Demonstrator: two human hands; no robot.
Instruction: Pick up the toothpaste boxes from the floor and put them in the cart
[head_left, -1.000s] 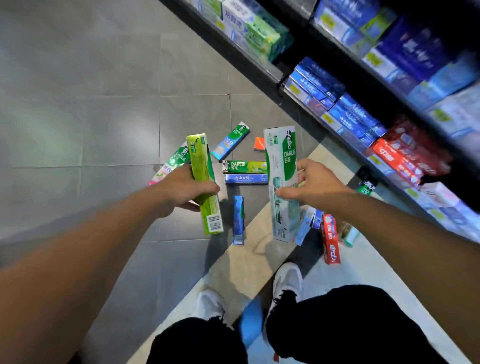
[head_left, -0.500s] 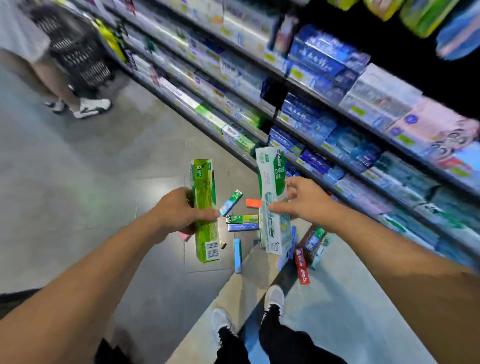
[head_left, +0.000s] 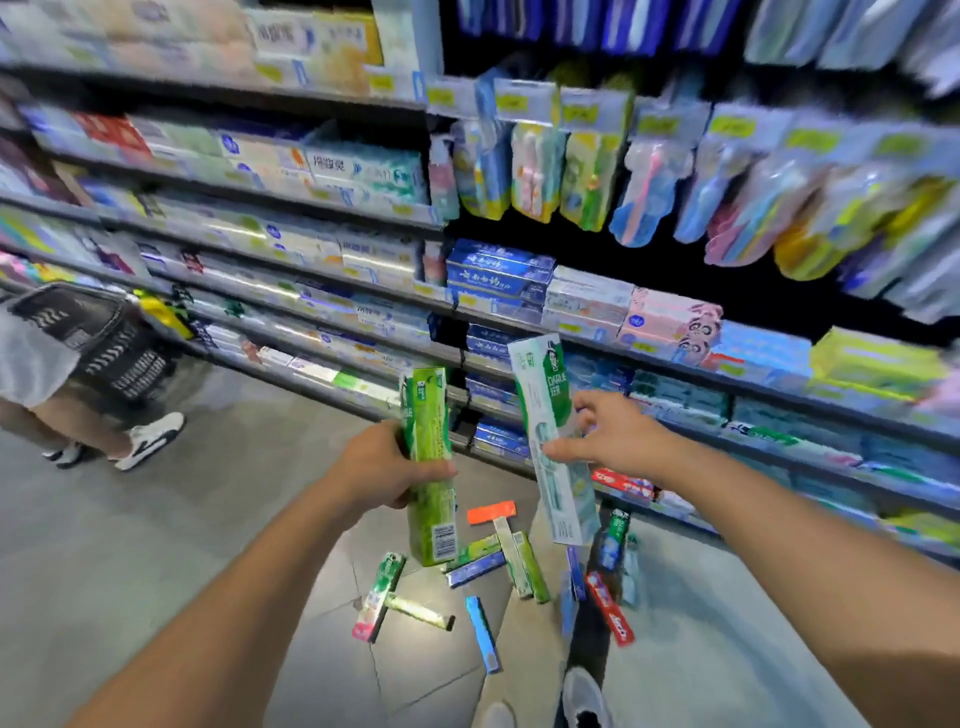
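Both arms are stretched forward over the aisle floor (head_left: 156, 519). A green toothpaste box (head_left: 428, 467) is held upright in the left hand (head_left: 382, 470), the grip wrapped round its middle. A white-and-green Darlie box (head_left: 553, 441) is pinched on end in the right hand (head_left: 615, 441), thumb in front, fingers behind. About ten more toothpaste boxes (head_left: 483, 566) are scattered on the floor below, near the shelves (head_left: 332, 280). A black basket (head_left: 98, 338) is seen far left beside another person's legs (head_left: 62, 426).

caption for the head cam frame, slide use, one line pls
Left hand grips a green toothpaste box, right hand pinches a white Darlie box, more boxes on the floor.
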